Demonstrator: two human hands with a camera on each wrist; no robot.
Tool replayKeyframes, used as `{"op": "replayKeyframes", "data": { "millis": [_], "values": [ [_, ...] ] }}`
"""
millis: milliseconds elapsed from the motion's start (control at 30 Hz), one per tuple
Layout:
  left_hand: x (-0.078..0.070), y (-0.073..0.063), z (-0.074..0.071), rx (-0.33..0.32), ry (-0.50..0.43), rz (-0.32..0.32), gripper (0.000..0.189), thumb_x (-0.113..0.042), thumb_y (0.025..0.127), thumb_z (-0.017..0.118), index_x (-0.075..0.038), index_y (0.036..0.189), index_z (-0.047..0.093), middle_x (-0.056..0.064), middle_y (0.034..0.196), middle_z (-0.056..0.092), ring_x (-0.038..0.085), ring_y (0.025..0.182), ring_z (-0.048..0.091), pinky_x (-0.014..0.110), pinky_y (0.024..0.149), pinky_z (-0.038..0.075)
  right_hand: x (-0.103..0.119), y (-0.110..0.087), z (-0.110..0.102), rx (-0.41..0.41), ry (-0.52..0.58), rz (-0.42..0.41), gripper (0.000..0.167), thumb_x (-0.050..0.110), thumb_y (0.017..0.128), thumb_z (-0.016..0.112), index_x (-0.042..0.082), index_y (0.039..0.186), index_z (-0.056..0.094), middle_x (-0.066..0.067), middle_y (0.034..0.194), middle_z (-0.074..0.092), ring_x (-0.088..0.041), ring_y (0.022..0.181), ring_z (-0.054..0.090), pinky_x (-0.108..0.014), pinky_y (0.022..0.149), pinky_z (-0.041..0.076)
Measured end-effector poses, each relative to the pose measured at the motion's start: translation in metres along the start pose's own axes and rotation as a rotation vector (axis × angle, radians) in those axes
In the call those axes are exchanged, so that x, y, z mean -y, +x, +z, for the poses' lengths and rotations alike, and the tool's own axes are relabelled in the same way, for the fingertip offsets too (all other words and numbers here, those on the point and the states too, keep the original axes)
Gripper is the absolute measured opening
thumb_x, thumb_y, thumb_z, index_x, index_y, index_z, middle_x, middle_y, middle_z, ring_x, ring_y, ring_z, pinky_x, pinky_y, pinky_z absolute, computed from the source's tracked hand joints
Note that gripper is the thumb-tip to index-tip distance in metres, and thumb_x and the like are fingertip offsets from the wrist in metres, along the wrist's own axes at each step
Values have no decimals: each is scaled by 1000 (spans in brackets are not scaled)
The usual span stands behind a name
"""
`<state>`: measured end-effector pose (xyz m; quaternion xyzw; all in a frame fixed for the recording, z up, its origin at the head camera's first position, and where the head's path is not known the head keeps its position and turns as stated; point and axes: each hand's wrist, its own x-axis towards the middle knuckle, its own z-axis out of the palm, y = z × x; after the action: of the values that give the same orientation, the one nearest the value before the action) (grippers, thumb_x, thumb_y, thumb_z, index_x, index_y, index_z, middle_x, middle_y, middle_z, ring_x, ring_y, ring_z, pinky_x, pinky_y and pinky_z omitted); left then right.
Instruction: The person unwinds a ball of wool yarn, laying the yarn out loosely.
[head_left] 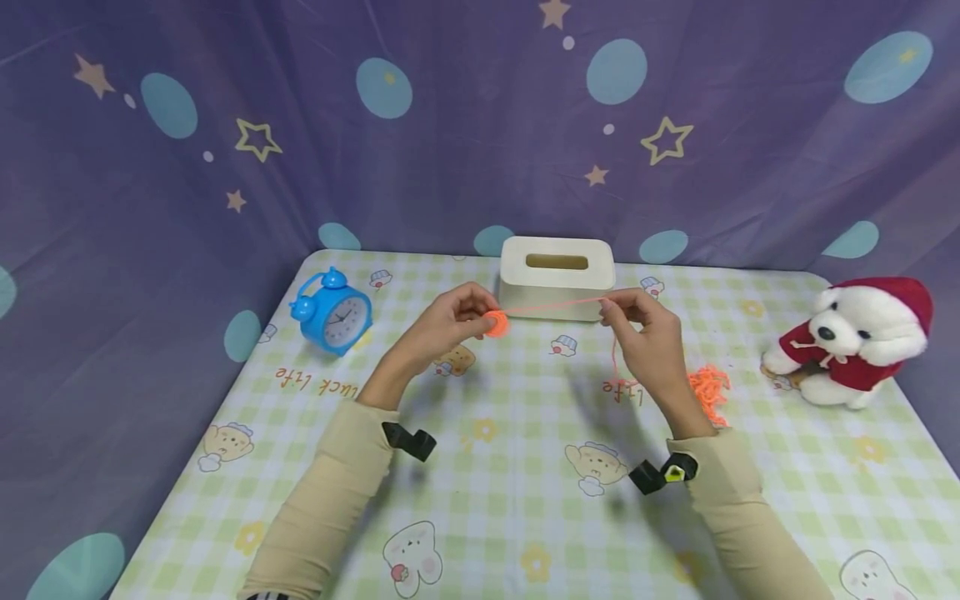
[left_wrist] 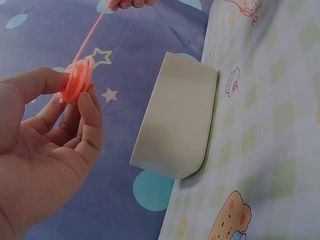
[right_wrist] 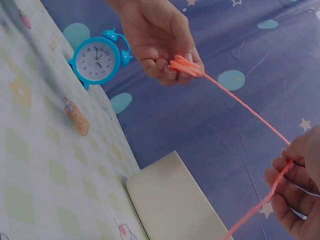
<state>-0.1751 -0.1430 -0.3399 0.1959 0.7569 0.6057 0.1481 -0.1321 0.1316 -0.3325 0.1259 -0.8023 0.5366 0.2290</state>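
Between thumb and fingers, my left hand pinches a small orange spool wound with yarn. From it a strand of orange yarn runs taut to my right hand, which pinches it between thumb and forefinger. Below the right hand the strand's tail hangs to the tablecloth. A loose heap of orange yarn lies on the cloth beside the right wrist, partly hidden by it. In the right wrist view the spool sits at the left hand's fingertips.
A cream tissue box stands at the back, just behind the strand. At the back left is a blue alarm clock. A white plush bear in red sits at the right. Checkered cloth covers the table, with a purple curtain behind.
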Motion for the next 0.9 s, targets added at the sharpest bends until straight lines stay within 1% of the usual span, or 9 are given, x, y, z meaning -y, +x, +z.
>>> {"op": "replayKeyframes", "data": {
  "millis": [67,233,333,467,567,667,733,800,900],
  "values": [
    [0,0,0,-4,7,-2,19,-15,95,60,-7,112,57,8,101,61,23,89,61,32,78,52,-2,0,-4,-23,0,9,12,4,93,61,-7,95,65,-21,81,65,-9,71,63,-13,70,45],
    [-2,-1,0,-6,11,-4,19,-14,95,59,-7,113,56,8,100,61,27,90,61,32,78,52,-10,-1,-12,-68,-8,28,12,5,92,62,-6,95,66,-22,81,65,-3,69,62,-12,68,44],
    [-1,-2,0,-5,11,-7,20,-16,95,60,-7,113,57,7,99,61,27,88,60,32,77,52,-12,-2,-17,-84,-22,31,13,3,92,61,-8,96,65,-24,82,65,-5,68,62,-12,66,44],
    [0,-1,0,-6,10,-10,20,-18,95,60,-7,112,57,7,97,62,21,85,58,31,76,51,-18,-2,-23,-110,-38,42,14,3,92,61,-9,97,65,-24,82,65,-4,67,62,-10,62,46],
    [0,0,0,-7,3,-11,19,-17,96,60,-7,111,58,6,98,62,19,84,58,30,76,51,-34,-2,-28,-134,-40,54,14,6,92,62,-5,98,67,-17,80,67,-2,67,62,-10,59,46],
    [0,0,0,-7,-3,-10,21,-15,96,59,-4,114,57,5,98,62,18,83,57,29,75,51,-49,-1,-34,-145,-45,60,15,12,93,63,1,101,69,-3,80,68,-3,68,61,-10,58,46],
    [-1,0,0,-8,-5,-10,24,-14,95,60,-1,115,56,5,97,62,17,83,57,28,75,51,-54,-2,-39,-148,-49,57,16,15,93,63,3,102,69,4,80,67,-3,68,62,-11,58,46],
    [-1,0,0,-8,-4,-11,26,-14,95,60,0,116,55,5,97,61,17,82,58,28,74,51,-57,-2,-43,-152,-49,60,17,17,93,63,3,101,69,7,80,66,-4,69,62,-12,58,46],
    [-1,0,0,-12,-2,-15,26,-15,95,60,-1,116,56,5,96,61,17,82,58,29,75,52,-60,-4,-49,-166,-59,71,18,18,93,63,2,101,68,8,79,65,-3,68,62,-12,58,46]
  ]
}}
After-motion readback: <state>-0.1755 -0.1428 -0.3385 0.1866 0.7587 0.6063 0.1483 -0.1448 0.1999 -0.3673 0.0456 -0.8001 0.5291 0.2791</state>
